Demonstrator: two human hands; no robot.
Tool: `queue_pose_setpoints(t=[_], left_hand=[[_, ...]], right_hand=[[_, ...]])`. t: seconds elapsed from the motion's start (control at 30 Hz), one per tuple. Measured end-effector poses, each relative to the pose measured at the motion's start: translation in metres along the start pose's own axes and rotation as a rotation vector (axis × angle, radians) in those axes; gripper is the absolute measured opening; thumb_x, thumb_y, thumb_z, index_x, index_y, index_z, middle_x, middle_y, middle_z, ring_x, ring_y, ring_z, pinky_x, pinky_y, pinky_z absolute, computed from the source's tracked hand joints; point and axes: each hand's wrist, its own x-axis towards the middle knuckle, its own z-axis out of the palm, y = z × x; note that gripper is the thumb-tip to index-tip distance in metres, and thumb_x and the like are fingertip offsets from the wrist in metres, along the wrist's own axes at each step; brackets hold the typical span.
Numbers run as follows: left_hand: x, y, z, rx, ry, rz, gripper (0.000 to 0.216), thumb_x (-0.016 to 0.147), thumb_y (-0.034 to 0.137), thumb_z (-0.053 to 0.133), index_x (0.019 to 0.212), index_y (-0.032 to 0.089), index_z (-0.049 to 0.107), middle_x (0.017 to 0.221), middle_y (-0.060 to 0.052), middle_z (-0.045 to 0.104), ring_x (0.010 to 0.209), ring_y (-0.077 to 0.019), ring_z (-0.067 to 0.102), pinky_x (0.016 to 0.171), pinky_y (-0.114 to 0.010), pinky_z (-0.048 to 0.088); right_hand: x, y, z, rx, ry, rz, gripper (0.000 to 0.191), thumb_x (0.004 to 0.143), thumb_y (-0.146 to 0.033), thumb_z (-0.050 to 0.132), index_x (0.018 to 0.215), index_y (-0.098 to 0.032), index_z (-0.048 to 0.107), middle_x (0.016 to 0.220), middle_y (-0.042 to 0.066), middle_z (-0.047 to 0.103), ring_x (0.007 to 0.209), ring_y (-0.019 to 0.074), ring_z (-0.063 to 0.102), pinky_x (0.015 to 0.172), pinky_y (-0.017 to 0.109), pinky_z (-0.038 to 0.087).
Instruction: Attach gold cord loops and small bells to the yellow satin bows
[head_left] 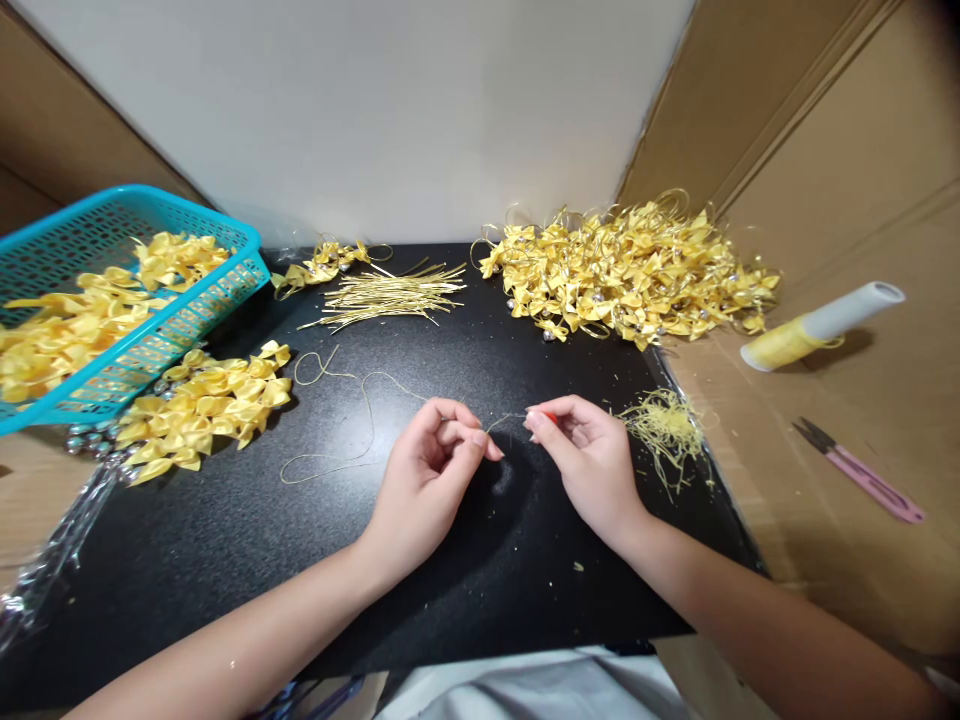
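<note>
The left hand (431,465) pinches a thin thread (507,416) between thumb and fingers. The right hand (592,465) grips the thread at its fingertips, a small red piece (551,417) showing between them. The thread bridges the short gap between both hands; its slack lies in loose curves on the table (247,560), beyond and left of the left hand.

Red item (551,417), too small to tell, largely behind right hand (592,465)

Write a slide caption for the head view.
A thin thread runs between the left hand and right hand over a black table, yellow bows piled beyond.
</note>
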Motion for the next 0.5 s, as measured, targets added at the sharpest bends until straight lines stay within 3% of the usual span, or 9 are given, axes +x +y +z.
queue_pose_setpoints(t=[0.5], left_hand=[[0.0001,-0.0006,0.0002,-0.003,-0.018,-0.005,0.009,0.090,0.024,0.058,0.089,0.019,0.050,0.071,0.002,0.068,0.069,-0.0104,0.061,0.070,-0.022,0.045]], right_hand=[[-0.0009,0.0006,0.0004,0.003,-0.002,-0.001,0.017,0.079,-0.035,0.070,0.076,-0.018,0.069,0.071,0.002,0.068,0.066,0.0144,0.062,0.064,0.028,0.052]])
